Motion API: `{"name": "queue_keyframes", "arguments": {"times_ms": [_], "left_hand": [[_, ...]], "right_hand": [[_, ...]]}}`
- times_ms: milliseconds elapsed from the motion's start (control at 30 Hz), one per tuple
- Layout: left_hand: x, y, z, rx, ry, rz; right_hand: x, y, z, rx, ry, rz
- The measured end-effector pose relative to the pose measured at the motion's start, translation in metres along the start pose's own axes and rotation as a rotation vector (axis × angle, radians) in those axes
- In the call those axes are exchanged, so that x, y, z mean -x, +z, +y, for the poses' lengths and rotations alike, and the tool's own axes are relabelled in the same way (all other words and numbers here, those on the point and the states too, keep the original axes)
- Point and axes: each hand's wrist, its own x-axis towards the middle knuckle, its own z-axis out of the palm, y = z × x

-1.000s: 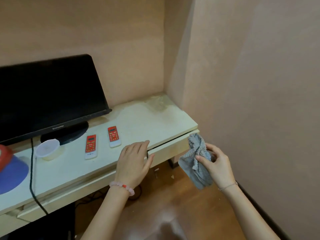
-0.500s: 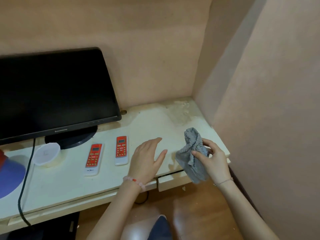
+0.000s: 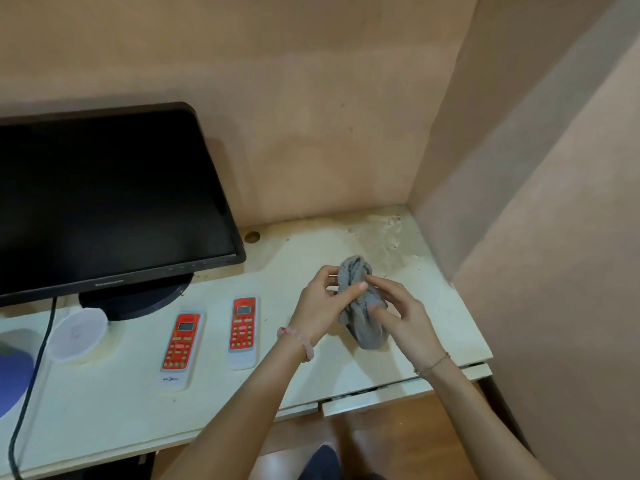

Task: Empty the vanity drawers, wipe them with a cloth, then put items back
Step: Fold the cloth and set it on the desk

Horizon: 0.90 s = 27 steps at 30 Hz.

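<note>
Cloth (image 3: 363,306), grey and bunched into a lump, is what the head camera shows between both hands. It is held over the desk (image 3: 104,417), to the right of the monitor (image 3: 104,202) and nearer the person than the monitor's base. The left hand (image 3: 317,306) grips the side of the cloth facing the monitor. Its fingers (image 3: 356,287) are curled onto the fabric, with the thumb pressed across the front. The right hand (image 3: 407,318) holds the side away from the monitor, and its fingers (image 3: 384,284) are bent and pinch the folds. Both sets of fingers are therefore clamped on the cloth. I cannot tell whether the cloth's lower end touches the desk.

A bead bracelet (image 3: 298,341) circles the left wrist and a thin chain (image 3: 433,364) the right.

The monitor is dark and stands on a round black foot at the back of the desk. In front of that foot lie two red-faced remotes, flat and side by side but apart. One remote (image 3: 180,346) is just below the foot, and the second remote (image 3: 243,328) is further toward the hands.

On the other side of the foot stands a clear tub (image 3: 78,336). A black cable (image 3: 31,375) drops from behind the monitor past the tub, and a blue shape (image 3: 12,368) sits at the frame's edge.

Right of the monitor's lower corner is a round hole (image 3: 252,236) in the desk. Further right, in the wall corner, the surface is stained (image 3: 381,237).

A drawer (image 3: 381,398) front shows under the desk's front edge, far right of the monitor, with a narrow gap above it. Wooden floor (image 3: 398,448) lies below.
</note>
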Motion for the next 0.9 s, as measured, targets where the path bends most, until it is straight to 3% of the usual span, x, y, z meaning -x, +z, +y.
{"name": "queue_keyframes", "arguments": {"times_ms": [133,367,633,767,900], "left_hand": [[-0.008,-0.001,-0.005,0.025,-0.010,0.088],[-0.004,0.004,-0.002,0.136,-0.045,0.076],[0.016,0.008,0.002,0.234,-0.065,0.071],[0.027,0.004,-0.001,0.253,-0.038,0.099],[0.037,-0.006,-0.007,0.162,-0.034,0.221]], "right_hand": [[-0.013,-0.009,0.005,-0.181,0.056,-0.027],[-0.029,-0.020,0.014,-0.110,0.219,-0.011],[-0.038,-0.043,0.022,-0.337,0.473,-0.257],[-0.038,-0.053,0.025,-0.260,0.470,-0.343],[-0.033,-0.059,0.022,0.011,0.321,-0.270]]}}
